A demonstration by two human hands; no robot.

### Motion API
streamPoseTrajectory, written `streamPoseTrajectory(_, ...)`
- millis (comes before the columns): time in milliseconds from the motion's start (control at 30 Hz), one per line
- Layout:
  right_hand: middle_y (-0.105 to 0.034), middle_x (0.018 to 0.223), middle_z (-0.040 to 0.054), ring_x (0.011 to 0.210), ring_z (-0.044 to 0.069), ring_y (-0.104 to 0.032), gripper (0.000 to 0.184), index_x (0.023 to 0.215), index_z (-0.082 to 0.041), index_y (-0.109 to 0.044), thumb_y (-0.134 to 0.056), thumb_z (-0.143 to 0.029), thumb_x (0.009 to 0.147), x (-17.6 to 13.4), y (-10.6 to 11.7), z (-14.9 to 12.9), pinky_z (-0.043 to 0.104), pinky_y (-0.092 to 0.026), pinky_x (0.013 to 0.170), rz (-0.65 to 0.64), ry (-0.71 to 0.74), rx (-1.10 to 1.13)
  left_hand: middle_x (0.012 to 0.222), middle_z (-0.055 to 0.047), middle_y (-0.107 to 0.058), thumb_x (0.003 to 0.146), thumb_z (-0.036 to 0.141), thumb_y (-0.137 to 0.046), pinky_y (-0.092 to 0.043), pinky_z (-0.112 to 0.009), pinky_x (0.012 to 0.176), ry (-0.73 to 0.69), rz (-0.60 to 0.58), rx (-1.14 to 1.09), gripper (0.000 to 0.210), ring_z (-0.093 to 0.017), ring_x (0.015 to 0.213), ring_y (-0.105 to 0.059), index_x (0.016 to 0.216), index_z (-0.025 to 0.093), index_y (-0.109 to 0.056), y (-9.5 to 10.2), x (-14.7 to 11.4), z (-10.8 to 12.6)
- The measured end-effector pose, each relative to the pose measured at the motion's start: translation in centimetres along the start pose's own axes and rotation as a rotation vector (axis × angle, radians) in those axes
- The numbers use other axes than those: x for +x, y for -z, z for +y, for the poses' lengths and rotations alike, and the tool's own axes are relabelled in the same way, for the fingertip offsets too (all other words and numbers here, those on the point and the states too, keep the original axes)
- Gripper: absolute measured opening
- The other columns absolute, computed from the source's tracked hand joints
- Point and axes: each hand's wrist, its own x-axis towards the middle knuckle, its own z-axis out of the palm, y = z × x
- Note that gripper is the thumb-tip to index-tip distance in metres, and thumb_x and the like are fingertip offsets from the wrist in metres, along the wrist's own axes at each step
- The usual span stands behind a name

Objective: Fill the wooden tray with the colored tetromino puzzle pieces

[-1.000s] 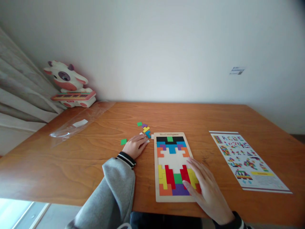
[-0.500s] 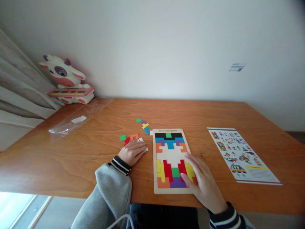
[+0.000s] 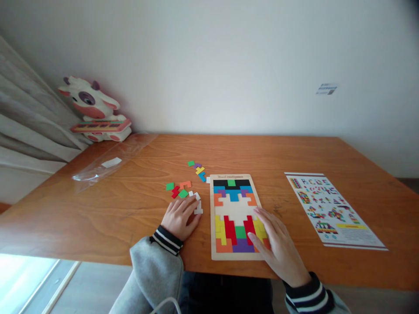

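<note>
My left hand [image 3: 178, 218] lies low over the table, fingers bent a little and thumb apart, its fingertips at several white puzzle pieces [image 3: 198, 209]. Just beyond it are a green piece [image 3: 183, 193], a red piece [image 3: 176, 191] and an orange piece [image 3: 185, 184]. My right hand [image 3: 279, 248] is open, with fingertips and thumb over the right side of a wooden puzzle board [image 3: 214, 256]. Coloured pieces fill the board's top and bottom, such as red [image 3: 230, 230] and purple [image 3: 243, 247]. A bare patch shows in its middle. The right hand hides the lower right corner.
More small pieces, including a yellow one [image 3: 200, 170] and a blue one [image 3: 202, 176], lie beyond the board's left corner. A printed pattern sheet [image 3: 347, 235] is at the right. A clear plastic bag [image 3: 94, 172] and a cow-shaped toy keyboard [image 3: 101, 126] stand back left.
My left hand has drawn slightly back toward me, uncovering the green piece and more of the white ones. My right hand stays at the board. The view has shifted slightly.
</note>
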Motion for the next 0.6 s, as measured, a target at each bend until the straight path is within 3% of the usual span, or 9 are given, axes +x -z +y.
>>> streamPoseTrajectory(167, -0.055, 0.147, 0.0114, 0.133, 0.03, -0.054, 0.061, 0.152, -0.024, -0.036, -0.054, -0.043, 0.097, 0.06, 0.06, -0.06, 0.052, -0.046, 0.11, -0.005, -0.001, 0.011, 0.134, -0.012, -0.065, 0.095, 0.039, -0.056, -0.055, -0.052, 0.094, 0.053, -0.009, 0.002, 0.035, -0.032, 0.117, -0.062, 0.124, 0.021, -0.064, -0.45, -0.33, -0.11)
streamPoseTrajectory(367, -0.053, 0.148, 0.0112, 0.135, 0.03, -0.052, 0.062, 0.152, -0.024, -0.035, -0.055, -0.043, 0.097, -0.16, -0.16, 0.16, 0.053, -0.045, 0.111, -0.013, -0.01, 0.019, 0.131, -0.01, -0.066, 0.097, 0.034, -0.053, -0.056, -0.049, 0.096, 0.026, -0.034, -0.08, 0.032, -0.029, 0.118, -0.062, 0.125, 0.024, -0.065, -0.72, -0.4, -0.36)
streamPoseTrajectory(600, -0.055, 0.146, 0.0115, 0.135, 0.03, -0.052, 0.06, 0.151, -0.024, -0.036, -0.056, -0.042, 0.097, 0.01, -0.04, 0.05, 0.052, -0.046, 0.11, 0.002, 0.003, 0.017, 0.13, -0.008, -0.068, 0.098, 0.041, -0.056, -0.058, -0.046, 0.092, -0.056, -0.052, -0.089, 0.029, -0.028, 0.117, -0.064, 0.118, 0.026, -0.07, -0.56, -0.4, -0.58)
